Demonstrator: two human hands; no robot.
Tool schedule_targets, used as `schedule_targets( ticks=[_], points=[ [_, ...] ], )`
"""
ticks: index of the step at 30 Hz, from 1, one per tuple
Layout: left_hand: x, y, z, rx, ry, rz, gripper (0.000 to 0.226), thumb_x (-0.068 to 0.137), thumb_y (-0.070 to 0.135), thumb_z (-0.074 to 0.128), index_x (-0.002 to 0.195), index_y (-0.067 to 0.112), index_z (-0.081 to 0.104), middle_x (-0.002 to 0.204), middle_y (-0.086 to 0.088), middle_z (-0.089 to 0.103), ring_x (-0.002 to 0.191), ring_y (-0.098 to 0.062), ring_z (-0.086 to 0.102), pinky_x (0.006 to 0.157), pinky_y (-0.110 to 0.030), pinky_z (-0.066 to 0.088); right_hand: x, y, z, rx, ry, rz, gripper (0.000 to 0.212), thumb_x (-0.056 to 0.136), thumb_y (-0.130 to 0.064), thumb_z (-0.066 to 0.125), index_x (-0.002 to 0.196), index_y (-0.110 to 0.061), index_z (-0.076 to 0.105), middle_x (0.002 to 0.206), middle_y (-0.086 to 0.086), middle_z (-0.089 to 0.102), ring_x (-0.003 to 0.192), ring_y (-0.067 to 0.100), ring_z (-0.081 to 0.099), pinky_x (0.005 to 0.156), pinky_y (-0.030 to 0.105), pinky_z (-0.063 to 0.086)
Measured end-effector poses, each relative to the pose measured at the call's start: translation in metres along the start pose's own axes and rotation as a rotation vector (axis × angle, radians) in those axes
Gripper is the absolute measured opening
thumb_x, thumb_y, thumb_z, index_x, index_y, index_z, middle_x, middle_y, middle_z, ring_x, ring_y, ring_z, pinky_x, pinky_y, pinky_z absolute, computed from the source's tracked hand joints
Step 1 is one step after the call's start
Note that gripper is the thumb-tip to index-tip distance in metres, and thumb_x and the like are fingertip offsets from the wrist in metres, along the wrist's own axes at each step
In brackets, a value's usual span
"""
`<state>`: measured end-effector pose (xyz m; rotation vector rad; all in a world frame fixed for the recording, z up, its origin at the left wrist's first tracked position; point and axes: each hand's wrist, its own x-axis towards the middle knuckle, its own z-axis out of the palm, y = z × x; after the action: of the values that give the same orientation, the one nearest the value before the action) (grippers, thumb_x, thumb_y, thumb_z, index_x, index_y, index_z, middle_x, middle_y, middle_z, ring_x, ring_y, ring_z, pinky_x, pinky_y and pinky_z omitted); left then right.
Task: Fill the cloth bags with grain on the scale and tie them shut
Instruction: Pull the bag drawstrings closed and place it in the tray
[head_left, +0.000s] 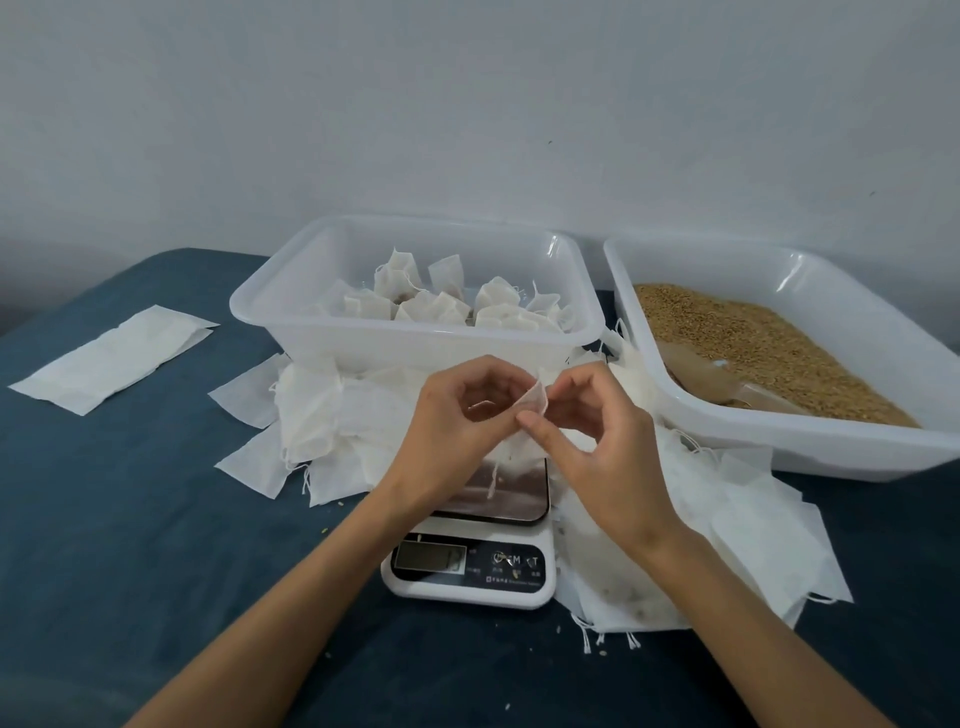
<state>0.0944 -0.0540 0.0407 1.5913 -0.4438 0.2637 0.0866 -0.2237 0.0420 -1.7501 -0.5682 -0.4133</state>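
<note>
Head view: a small cloth bag (530, 415) is pinched at its mouth between left hand (457, 426) and right hand (597, 431), held above the kitchen scale (470, 566). Grain tray (779, 358) lies at 2 o'clock, the bin of tied bags (415, 306) at 12.

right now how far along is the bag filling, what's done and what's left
Done: about a dozen tied bags sit in the left tub. In hand: the left hand and right hand pinch the mouth of one cloth bag above the scale; whether it holds grain is unclear. Left: many flat empty bags surround the scale, and the right tub holds plenty of grain.
</note>
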Motion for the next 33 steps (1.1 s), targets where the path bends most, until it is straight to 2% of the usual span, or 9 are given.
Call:
schedule_targets(
  ticks=[5, 8, 14, 19, 23, 26, 28, 30, 33],
  points=[
    [0.001, 0.001, -0.001, 0.012, 0.066, -0.020, 0.023, 0.088, 0.002, 0.077, 0.095, 0.023, 0.076, 0.094, 0.002, 0.076, 0.082, -0.013, 0.070, 0.075, -0.025, 0.058, 0.002, 0.008, -0.005, -0.250, 0.038, -0.117, 0.017, 0.095, -0.002, 0.064, 0.093, -0.018, 0.060, 0.084, -0.013, 0.067, 0.083, 0.010, 0.069, 0.075, 0.022, 0.055],
    [0.000, 0.001, 0.001, -0.011, 0.062, -0.027, 0.024, 0.088, -0.003, 0.075, 0.097, 0.019, 0.074, 0.096, 0.002, 0.075, 0.083, -0.015, 0.069, 0.075, -0.025, 0.058, 0.001, 0.011, -0.004, -0.327, -0.008, -0.153, 0.022, 0.096, 0.000, 0.060, 0.102, -0.017, 0.072, 0.094, -0.015, 0.069, 0.090, 0.006, 0.068, 0.079, 0.020, 0.054],
    [-0.001, 0.004, 0.002, -0.084, -0.015, -0.009, 0.026, 0.088, -0.008, 0.072, 0.105, 0.011, 0.073, 0.094, -0.004, 0.073, 0.089, -0.021, 0.069, 0.084, -0.033, 0.060, 0.001, 0.003, -0.003, -0.002, -0.032, 0.159, 0.021, 0.099, -0.043, 0.061, 0.097, -0.030, 0.077, 0.087, -0.008, 0.076, 0.085, 0.012, 0.072, 0.077, 0.022, 0.056],
    [-0.001, 0.004, 0.001, -0.066, 0.065, -0.009, 0.017, 0.087, 0.005, 0.071, 0.100, 0.013, 0.074, 0.102, 0.000, 0.073, 0.097, -0.018, 0.069, 0.086, -0.029, 0.055, 0.009, 0.003, -0.010, 0.168, 0.094, 0.198, 0.009, 0.093, -0.020, 0.071, 0.090, -0.012, 0.072, 0.080, -0.003, 0.072, 0.075, 0.007, 0.065, 0.070, 0.018, 0.050],
    [0.003, 0.004, -0.005, -0.010, 0.167, -0.066, 0.008, 0.085, 0.020, 0.077, 0.091, 0.016, 0.076, 0.126, -0.001, 0.068, 0.114, -0.004, 0.066, 0.087, -0.022, 0.054, 0.012, 0.002, -0.016, 0.348, 0.197, 0.254, 0.010, 0.096, -0.019, 0.067, 0.095, -0.009, 0.068, 0.069, -0.005, 0.069, 0.056, -0.002, 0.055, 0.056, 0.010, 0.043],
    [0.005, 0.002, -0.007, -0.153, 0.017, -0.169, 0.014, 0.085, 0.023, 0.080, 0.088, 0.011, 0.075, 0.105, -0.002, 0.075, 0.098, -0.016, 0.071, 0.093, -0.040, 0.058, 0.012, 0.002, -0.017, 0.385, 0.189, 0.253, 0.013, 0.094, -0.017, 0.070, 0.096, -0.005, 0.069, 0.074, 0.000, 0.071, 0.062, 0.003, 0.061, 0.061, 0.014, 0.049],
    [0.004, 0.002, -0.006, -0.180, -0.024, -0.158, 0.003, 0.088, 0.008, 0.078, 0.090, 0.009, 0.077, 0.089, -0.004, 0.074, 0.083, -0.016, 0.068, 0.083, -0.034, 0.059, 0.011, 0.003, -0.017, 0.336, 0.180, 0.222, 0.011, 0.090, -0.015, 0.074, 0.094, -0.004, 0.073, 0.087, 0.002, 0.074, 0.078, 0.009, 0.068, 0.072, 0.018, 0.053],
    [0.004, 0.001, -0.006, -0.125, 0.036, -0.147, 0.015, 0.089, -0.005, 0.075, 0.094, 0.009, 0.077, 0.083, 0.001, 0.074, 0.075, -0.013, 0.064, 0.073, -0.023, 0.054, 0.011, 0.005, -0.016, 0.221, 0.204, 0.166, 0.005, 0.086, -0.013, 0.078, 0.090, -0.010, 0.076, 0.097, 0.000, 0.073, 0.085, 0.011, 0.068, 0.077, 0.019, 0.053],
    [0.007, 0.001, -0.010, -0.115, 0.148, -0.144, 0.024, 0.088, -0.011, 0.072, 0.095, 0.011, 0.077, 0.083, 0.004, 0.072, 0.070, -0.012, 0.059, 0.068, -0.021, 0.051, 0.012, 0.009, -0.019, 0.083, 0.262, 0.099, 0.004, 0.085, -0.016, 0.079, 0.086, -0.015, 0.075, 0.089, 0.003, 0.067, 0.073, 0.019, 0.058, 0.070, 0.020, 0.047]
  ],
)
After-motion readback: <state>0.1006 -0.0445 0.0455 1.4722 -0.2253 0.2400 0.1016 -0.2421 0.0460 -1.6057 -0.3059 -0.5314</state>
